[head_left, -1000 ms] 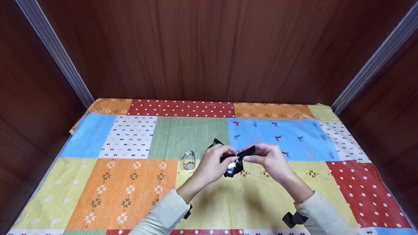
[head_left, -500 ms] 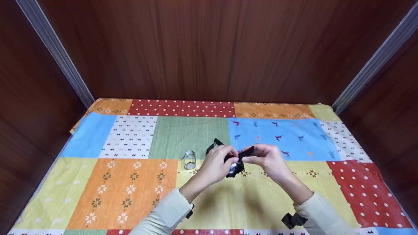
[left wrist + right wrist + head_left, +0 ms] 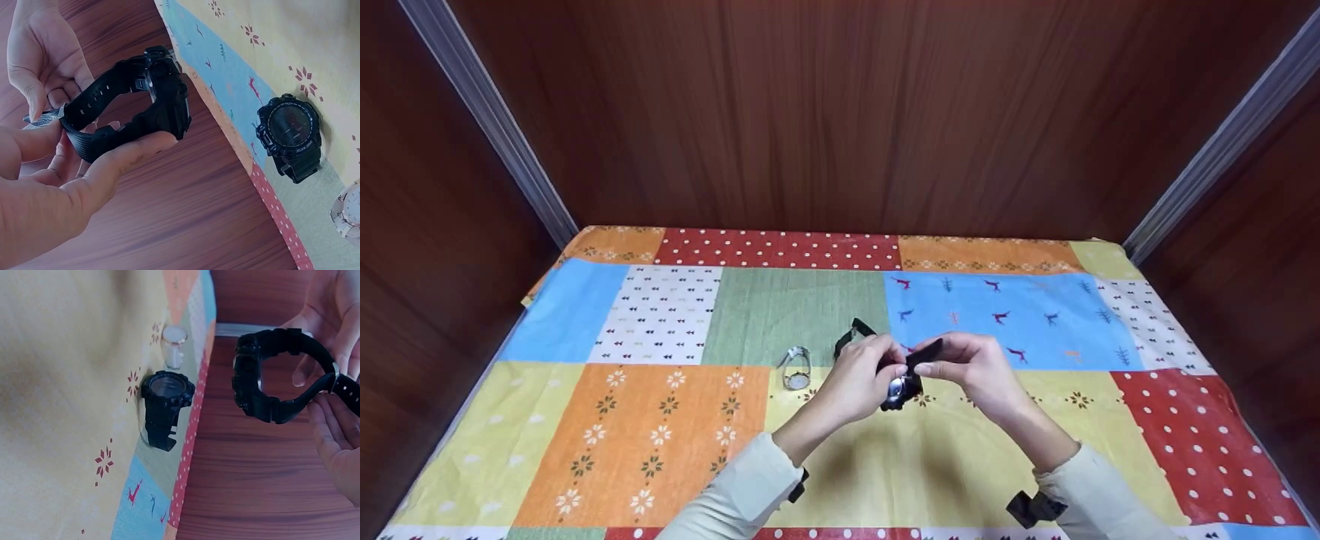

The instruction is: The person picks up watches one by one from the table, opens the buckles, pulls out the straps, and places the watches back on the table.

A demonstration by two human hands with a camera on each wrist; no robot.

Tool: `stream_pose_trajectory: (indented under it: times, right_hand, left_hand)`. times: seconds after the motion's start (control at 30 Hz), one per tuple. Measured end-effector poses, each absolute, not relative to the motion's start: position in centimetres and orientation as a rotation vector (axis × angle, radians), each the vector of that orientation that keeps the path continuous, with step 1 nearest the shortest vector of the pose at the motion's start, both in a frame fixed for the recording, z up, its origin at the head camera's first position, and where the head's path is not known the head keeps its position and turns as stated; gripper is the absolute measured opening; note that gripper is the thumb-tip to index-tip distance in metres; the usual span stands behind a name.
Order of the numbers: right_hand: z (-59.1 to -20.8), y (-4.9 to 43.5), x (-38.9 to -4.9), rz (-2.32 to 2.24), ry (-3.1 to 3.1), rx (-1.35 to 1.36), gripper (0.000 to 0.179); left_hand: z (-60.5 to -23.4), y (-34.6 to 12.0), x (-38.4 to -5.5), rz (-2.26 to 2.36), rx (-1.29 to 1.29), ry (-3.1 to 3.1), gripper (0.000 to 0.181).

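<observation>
On the left, a silver-coloured wristwatch [image 3: 796, 381] lies on the worktop's patterned cloth [image 3: 660, 420], just beside the left forearm; a careless sweep of that arm could knock it. Next comes a second black sports watch [image 3: 289, 129], lying on the cloth and partly hidden from the head view behind the left hand [image 3: 859, 375].

The left fingers grip the strap of the held black sports watch [image 3: 169, 93], which is up between both hands, its strap joined in a loop. The weight of the case sits away from that grip — should the strap slip, the watch would probably swing down and might strike the one lying below.

Further right, the right hand [image 3: 975, 367] pinches the strap's free end [image 3: 928, 351] beyond the buckle [image 3: 336, 370]. Whether the prong is seated cannot be told; tugging at an angle could jam or crease the strap.
</observation>
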State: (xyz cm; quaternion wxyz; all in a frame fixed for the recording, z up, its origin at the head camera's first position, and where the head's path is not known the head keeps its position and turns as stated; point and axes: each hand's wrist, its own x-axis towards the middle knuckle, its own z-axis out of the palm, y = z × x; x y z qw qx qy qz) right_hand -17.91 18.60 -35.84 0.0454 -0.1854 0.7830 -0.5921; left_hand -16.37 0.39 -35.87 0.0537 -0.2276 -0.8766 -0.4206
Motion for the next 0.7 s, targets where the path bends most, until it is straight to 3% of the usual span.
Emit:
stream_pose_trajectory:
  times: [0.7]
  right_hand:
    - [-35.72, 18.69, -17.88, -1.797, 2.403, -0.574, 0.03]
  left_hand:
    - [-35.74, 0.17, -16.24, -1.39, -0.668, -2.718, 0.004]
